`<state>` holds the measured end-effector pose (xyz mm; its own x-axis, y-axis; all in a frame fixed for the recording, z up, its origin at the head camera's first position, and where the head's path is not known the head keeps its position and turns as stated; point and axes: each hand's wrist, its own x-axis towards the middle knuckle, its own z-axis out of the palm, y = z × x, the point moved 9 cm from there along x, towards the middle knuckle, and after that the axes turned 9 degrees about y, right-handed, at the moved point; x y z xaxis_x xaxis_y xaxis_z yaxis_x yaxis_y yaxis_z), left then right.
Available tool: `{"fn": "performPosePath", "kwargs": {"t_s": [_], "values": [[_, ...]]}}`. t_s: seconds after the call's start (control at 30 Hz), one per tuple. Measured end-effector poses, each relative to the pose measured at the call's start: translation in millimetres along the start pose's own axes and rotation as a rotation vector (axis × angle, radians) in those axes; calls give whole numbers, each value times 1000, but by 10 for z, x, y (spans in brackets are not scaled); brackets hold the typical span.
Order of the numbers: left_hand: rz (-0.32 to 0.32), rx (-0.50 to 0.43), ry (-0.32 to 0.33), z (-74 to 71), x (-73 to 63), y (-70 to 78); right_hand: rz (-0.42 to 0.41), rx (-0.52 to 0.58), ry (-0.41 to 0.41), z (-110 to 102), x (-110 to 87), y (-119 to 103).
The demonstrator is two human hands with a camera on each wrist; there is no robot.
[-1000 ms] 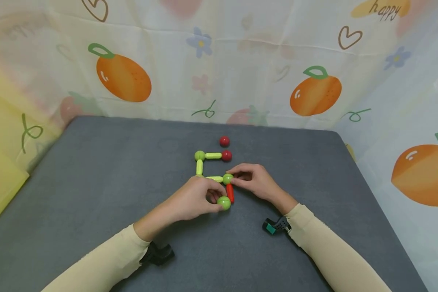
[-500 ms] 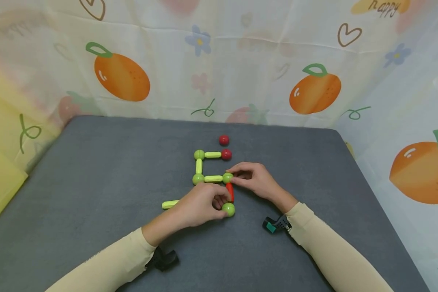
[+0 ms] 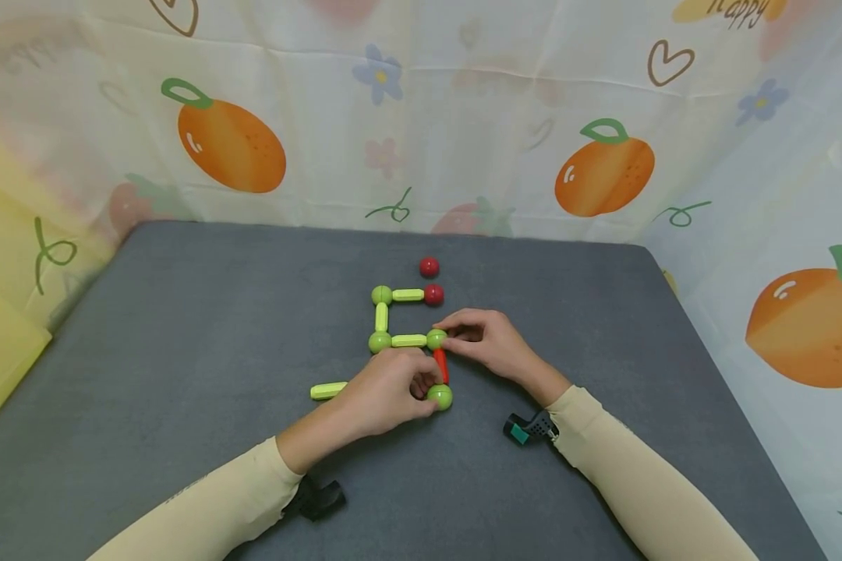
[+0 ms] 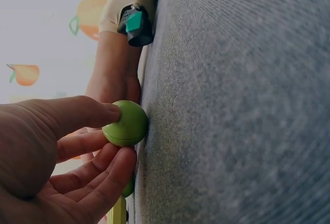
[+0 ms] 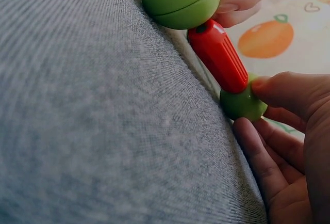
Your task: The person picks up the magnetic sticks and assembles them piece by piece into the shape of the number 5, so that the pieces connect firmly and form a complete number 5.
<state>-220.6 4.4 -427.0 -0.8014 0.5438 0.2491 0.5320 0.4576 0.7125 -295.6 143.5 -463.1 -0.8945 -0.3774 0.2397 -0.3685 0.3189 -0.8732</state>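
My left hand (image 3: 390, 391) pinches a green ball (image 3: 440, 397) between thumb and fingers, close to the tabletop. That ball meets the near end of a red rod (image 3: 441, 366). At the rod's far end, my right hand (image 3: 489, 343) pinches another green ball (image 3: 436, 340). In the right wrist view the red rod (image 5: 219, 56) spans from one ball to the other. From the right hand's ball a yellow-green rod (image 3: 409, 341) runs left to a green corner ball (image 3: 380, 342). Another rod (image 3: 382, 317) leads up to a further green ball (image 3: 382, 295).
A yellow-green rod (image 3: 408, 295) ends at a red ball (image 3: 433, 294), with a loose red ball (image 3: 429, 267) behind it. Partly under my left hand lies another yellow-green rod (image 3: 328, 390). A patterned curtain (image 3: 421, 140) hangs behind the grey table (image 3: 238, 296).
My left hand has moved slightly right and nearer, bringing its green ball to the red rod's near end. The yellow-green rod at left has come into sight. My right hand stays put.
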Motion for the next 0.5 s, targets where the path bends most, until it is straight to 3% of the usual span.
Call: {"fn": "performPosePath", "kwargs": {"t_s": [0.3,0.5], "values": [[18,83,24,-11,0,68,-8,-1,7,-4,0,-28],[30,92,24,-9,-7,77,4,9,2,14,1,3]]}}
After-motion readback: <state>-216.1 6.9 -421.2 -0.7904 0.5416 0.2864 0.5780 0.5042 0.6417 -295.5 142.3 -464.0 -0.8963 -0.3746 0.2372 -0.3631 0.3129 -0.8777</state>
